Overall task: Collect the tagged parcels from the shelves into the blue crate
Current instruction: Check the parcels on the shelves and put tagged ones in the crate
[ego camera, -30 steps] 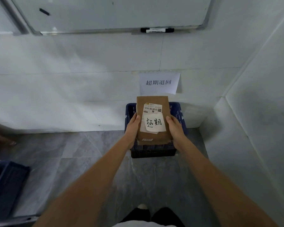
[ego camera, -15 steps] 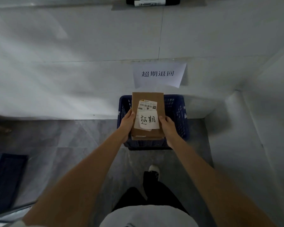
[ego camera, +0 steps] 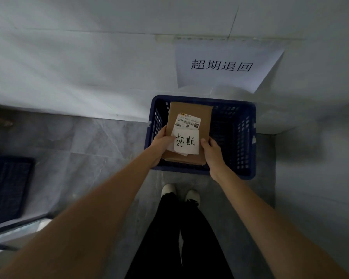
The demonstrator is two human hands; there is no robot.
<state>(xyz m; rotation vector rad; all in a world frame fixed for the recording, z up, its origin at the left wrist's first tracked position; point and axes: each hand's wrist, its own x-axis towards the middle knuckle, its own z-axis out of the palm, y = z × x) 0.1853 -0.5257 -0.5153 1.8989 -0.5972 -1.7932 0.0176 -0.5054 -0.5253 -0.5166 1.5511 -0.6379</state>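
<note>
A brown cardboard parcel point(ego camera: 189, 113) with a barcode label and a white handwritten tag point(ego camera: 186, 142) is held flat over the open blue crate point(ego camera: 244, 137), which stands on the floor against the white wall. My left hand point(ego camera: 162, 141) grips the parcel's left edge, thumb on top by the tag. My right hand point(ego camera: 213, 153) grips its right edge near the lower corner. The parcel covers the crate's left half; the crate's bottom is dark and its contents are hidden.
A white paper sign point(ego camera: 226, 67) with printed characters hangs on the wall above the crate. A side wall point(ego camera: 320, 178) closes the corner on the right. Another dark blue crate point(ego camera: 6, 188) lies at the left edge. My feet point(ego camera: 180, 193) stand just before the crate on grey tiles.
I have stepped closer and tipped my view downward. The parcel, still held in both hands, has come lower over the crate's opening.
</note>
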